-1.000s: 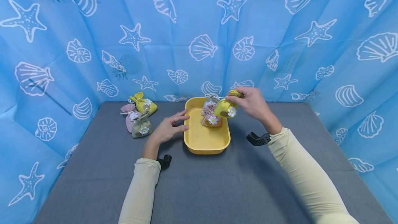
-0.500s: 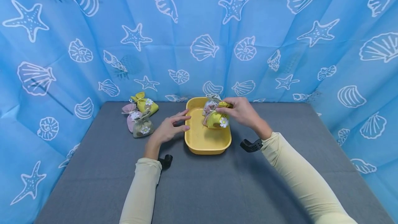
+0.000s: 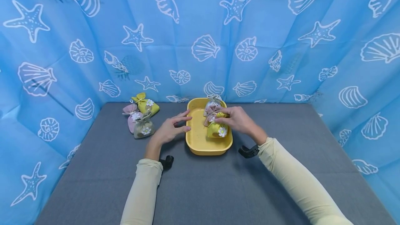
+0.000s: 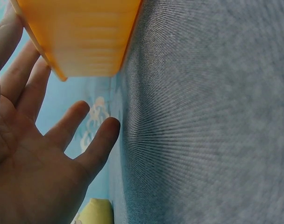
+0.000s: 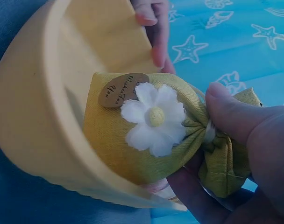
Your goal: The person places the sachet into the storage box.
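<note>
My right hand [image 3: 239, 120] pinches a yellow drawstring pouch [image 5: 132, 126] by its tied neck, thumb on one side and fingers on the other. The pouch, with a white cloth flower and a small brown tag, hangs inside the yellow plastic tub [image 3: 197, 141], near its right wall. Behind it in the tub are a pink pouch [image 3: 211, 111] and a whitish-grey pouch [image 3: 214, 101], both partly hidden. At the tub's left rim, my left hand [image 3: 168, 130] has its fingers spread; in the left wrist view its fingertips [image 4: 44, 70] reach the rim.
Left of the tub, three more pouches lie close together on the grey cloth table [image 3: 200, 186]: a yellow one [image 3: 147, 105], a pink one [image 3: 132, 122] and a grey-green one [image 3: 143, 129]. A blue shell-print curtain [image 3: 181, 55] closes off the back and sides.
My right hand has carried the yellow pouch left and toward me, from the tub's right rim down into the tub. My left hand stays at the left rim.
</note>
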### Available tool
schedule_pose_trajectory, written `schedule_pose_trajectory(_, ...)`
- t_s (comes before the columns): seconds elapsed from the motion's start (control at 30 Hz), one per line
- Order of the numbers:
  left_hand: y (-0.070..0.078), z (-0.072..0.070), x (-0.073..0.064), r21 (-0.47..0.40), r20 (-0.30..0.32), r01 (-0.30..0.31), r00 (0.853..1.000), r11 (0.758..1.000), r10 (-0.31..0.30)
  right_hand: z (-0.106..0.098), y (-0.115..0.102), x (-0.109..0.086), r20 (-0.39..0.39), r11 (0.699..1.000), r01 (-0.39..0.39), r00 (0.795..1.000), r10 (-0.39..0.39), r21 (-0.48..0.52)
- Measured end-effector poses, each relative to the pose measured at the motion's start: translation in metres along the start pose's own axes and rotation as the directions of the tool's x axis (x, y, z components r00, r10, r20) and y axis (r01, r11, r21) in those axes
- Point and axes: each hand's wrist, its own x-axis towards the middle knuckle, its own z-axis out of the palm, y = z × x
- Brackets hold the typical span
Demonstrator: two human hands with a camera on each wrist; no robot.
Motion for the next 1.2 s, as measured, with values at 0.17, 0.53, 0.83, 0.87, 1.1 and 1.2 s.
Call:
schedule_pose_trajectory(0.17, 0.0, 0.0, 0.0, 0.0, 0.0, -0.001, 1.0, 1.0, 0.001, 0.004, 0.004, 0.002, 0.03, 1.0, -0.019, 0.999, 0.019, 0.0)
schedule_pose_trajectory(0.53, 0.002, 0.0, 0.0, -0.003, -0.009, 0.002, 1.0, 1.0, -0.002, 0.013, 0.007, 0.006, 0.113, 0.999, 0.007, 0.994, -0.003, -0.032)
schedule_pose_trajectory(0.83, 0.0, 0.001, -0.001, 0.011, -0.017, 0.004, 1.0, 1.0, -0.004, 0.013, 0.005, 0.004, 0.121, 0.999, -0.015, 0.993, 0.019, -0.033)
schedule_pose_trajectory(0.87, 0.0, 0.001, -0.002, 0.019, -0.019, 0.007, 1.0, 1.0, -0.007, 0.013, 0.006, 0.003, 0.112, 0.999, -0.021, 0.993, 0.024, -0.029)
schedule_pose_trajectory(1.1, 0.008, 0.0, -0.004, 0.067, -0.024, 0.034, 0.999, 0.997, -0.033, 0.011, 0.009, -0.001, 0.03, 0.997, -0.08, 0.996, 0.08, 0.0)
schedule_pose_trajectory(1.2, 0.011, -0.001, -0.005, 0.098, -0.023, 0.044, 0.999, 0.994, -0.042, 0.009, 0.009, -0.002, 0.015, 0.995, -0.096, 0.995, 0.095, 0.033)
